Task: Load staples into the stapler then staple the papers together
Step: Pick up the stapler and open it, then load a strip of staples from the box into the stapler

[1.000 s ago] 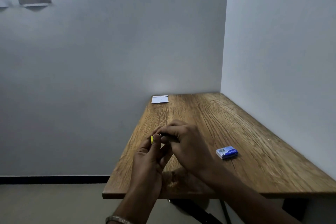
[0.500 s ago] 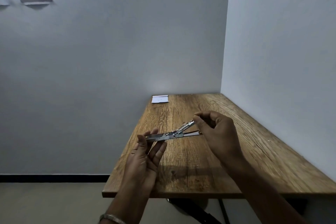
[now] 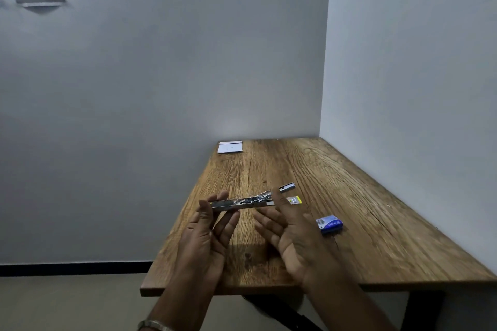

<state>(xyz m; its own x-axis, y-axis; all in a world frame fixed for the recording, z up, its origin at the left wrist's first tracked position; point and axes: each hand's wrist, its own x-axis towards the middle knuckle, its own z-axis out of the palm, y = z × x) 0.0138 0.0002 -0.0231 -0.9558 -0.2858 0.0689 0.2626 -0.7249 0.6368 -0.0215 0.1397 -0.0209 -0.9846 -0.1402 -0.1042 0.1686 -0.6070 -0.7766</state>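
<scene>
The metal stapler is spread wide open, nearly flat, above the near-left part of the wooden table. My left hand holds its left end between thumb and fingers. Its right end, with a yellow tip, sticks out past my right hand, which hovers palm up and blurred just below the stapler, fingers apart and holding nothing. A small blue staple box lies on the table right of my right hand. The white papers lie at the table's far left corner.
The table stands in a corner, with one wall behind it and another along its right side. Its left and near edges drop to the floor. A dark table leg runs under the near edge.
The stapler has gone from closed in both hands to spread fully open. My right hand has let go of its top arm and dropped lower, uncovering the blue staple box.
</scene>
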